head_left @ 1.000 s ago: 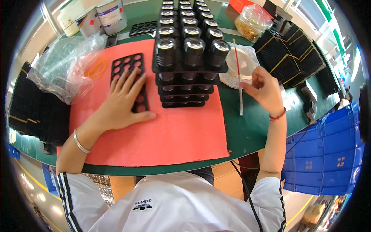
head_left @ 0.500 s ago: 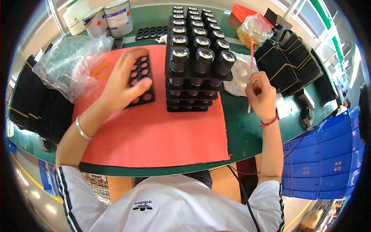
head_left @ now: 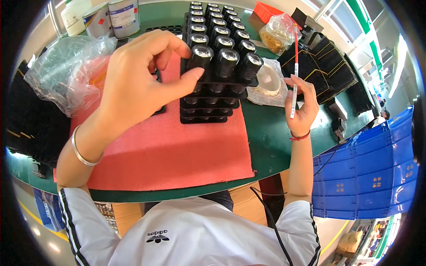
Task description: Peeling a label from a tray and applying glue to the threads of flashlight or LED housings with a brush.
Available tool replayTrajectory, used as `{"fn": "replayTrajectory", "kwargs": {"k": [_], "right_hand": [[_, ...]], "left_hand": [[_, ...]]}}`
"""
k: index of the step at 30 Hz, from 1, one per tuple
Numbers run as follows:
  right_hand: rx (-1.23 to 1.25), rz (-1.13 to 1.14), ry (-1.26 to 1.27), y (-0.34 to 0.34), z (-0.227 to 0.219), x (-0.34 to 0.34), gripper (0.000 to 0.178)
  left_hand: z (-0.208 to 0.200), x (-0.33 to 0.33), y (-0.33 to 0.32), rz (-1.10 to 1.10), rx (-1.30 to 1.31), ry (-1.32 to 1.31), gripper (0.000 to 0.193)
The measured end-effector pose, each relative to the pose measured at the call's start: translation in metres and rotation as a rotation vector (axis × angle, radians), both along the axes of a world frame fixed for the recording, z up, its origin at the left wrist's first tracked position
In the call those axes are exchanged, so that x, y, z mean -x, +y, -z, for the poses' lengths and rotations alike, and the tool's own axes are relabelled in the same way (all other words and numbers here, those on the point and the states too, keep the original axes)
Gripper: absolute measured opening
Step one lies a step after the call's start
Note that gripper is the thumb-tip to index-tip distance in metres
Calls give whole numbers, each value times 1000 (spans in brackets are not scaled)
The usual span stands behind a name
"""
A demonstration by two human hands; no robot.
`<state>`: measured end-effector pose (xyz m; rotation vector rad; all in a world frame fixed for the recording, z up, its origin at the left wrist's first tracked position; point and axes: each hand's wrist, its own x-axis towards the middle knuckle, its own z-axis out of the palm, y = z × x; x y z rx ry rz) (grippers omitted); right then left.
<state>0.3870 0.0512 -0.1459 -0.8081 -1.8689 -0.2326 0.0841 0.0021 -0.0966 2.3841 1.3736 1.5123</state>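
Note:
My left hand (head_left: 142,75) reaches to the near left corner of a stack of black holed trays (head_left: 204,116). Its thumb and fingers are apart beside a black cylinder with a shiny domed top (head_left: 200,56); whether they touch it I cannot tell. More such cylinders (head_left: 227,62) stand upright in rows in the stack's top tray. To the right of the stack, my right hand (head_left: 302,102) grips a thin red-and-white stick (head_left: 294,84), held nearly upright. A round whitish dish (head_left: 268,80) sits on paper nearby. The single holed tray on the pink mat is mostly hidden by my left hand.
A pink mat (head_left: 177,155) covers part of the green table (head_left: 275,146). Clear plastic bags (head_left: 66,71) and black stacks (head_left: 40,119) lie left. Tins (head_left: 124,17) stand behind. Banded black stacks (head_left: 328,66) and a red bin (head_left: 266,11) are at right.
My left hand has moved right and upward, from the single tray to the cylinder at the stack's corner. My right hand has turned, showing more of the stick. The whole view has shifted slightly.

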Motion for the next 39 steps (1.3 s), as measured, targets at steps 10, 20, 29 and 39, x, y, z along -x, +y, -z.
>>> {"fn": "replayTrajectory", "kwargs": {"k": [10,20,29,39], "right_hand": [[-206,117,185,26,-39,1,14],[-287,14,153,33,-37,15,12],[-140,41,265,38,-25,13,16],[-32,-14,320,50,-20,12,19]], "left_hand": [[3,-1,-5,131,-221,-76,24],[85,26,-56,486,682,-248,28],[92,33,-38,391,704,-333,24],[91,35,-35,429,765,-448,25]]}}
